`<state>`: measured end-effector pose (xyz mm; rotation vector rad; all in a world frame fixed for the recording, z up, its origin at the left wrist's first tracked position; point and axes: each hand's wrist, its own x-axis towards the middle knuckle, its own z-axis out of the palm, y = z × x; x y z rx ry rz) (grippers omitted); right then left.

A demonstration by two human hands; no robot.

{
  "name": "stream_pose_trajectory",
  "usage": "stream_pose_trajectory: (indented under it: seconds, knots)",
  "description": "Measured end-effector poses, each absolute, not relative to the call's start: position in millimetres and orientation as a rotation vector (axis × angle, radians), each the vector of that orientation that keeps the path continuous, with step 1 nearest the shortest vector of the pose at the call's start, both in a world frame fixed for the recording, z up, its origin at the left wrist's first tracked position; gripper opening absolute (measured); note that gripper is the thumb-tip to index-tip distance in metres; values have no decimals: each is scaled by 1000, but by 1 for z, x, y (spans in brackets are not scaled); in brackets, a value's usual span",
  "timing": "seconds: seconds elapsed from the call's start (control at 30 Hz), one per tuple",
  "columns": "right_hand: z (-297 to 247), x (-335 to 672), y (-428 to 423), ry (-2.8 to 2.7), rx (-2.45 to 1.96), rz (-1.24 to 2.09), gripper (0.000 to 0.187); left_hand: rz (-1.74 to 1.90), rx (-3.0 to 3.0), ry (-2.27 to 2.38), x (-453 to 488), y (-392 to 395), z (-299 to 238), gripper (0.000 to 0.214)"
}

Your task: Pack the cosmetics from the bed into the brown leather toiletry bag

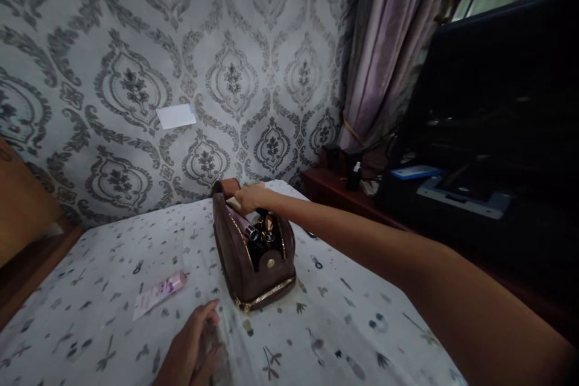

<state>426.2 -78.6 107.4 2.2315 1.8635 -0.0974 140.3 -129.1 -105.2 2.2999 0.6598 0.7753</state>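
Note:
A dark brown zip-up toiletry bag point(233, 262) stands on the patterned sheet with its top unzipped. Inside it I see a pinkish tube point(239, 220) with a shiny end and a gold-topped bottle point(268, 223). My right hand point(251, 198) reaches over the bag's far end by the brown strap point(228, 186), its fingers closed; a pale edge shows beside them, but what they hold is unclear. Low in the view, my left hand point(194, 341) is empty near the bag's front left corner, thumb and fingers apart. A pink and white squeeze tube point(160, 294) lies to its left.
The bed sheet point(348, 338) meets a patterned wall point(230, 72) behind. On the right are a reddish-brown table point(328, 184), a small dark bottle point(355, 176), a blue packet point(416, 172) and a large dark screen-like panel point(493, 96). A brown box-like object point(25, 205) stands at left.

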Motion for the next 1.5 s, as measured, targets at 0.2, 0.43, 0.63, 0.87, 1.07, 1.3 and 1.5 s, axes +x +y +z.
stream_pose_trajectory:
  seconds: [0.2,0.43,0.63,0.87,1.07,1.3,1.5]
  knots:
    - [111,429,-80,1879,2252,-181,48,790,2312,658,138,-132,-103,49]
    - [103,435,-76,1917,2213,-176,45,756,2337,646,139,-133,-98,47]
    - [99,436,-75,1918,2179,-153,46,792,2335,636,138,-135,-99,47]
    - [97,436,-78,1916,2207,-129,45,780,2330,618,139,-135,-95,44]
    - [94,433,-77,1909,2230,-110,41,758,2307,639,140,-138,-89,45]
    - [95,436,-79,1935,2213,-106,37,753,2305,622,139,-136,-92,47]
    - [99,436,-85,1959,2235,-90,35,691,2327,642,139,-136,-88,48]
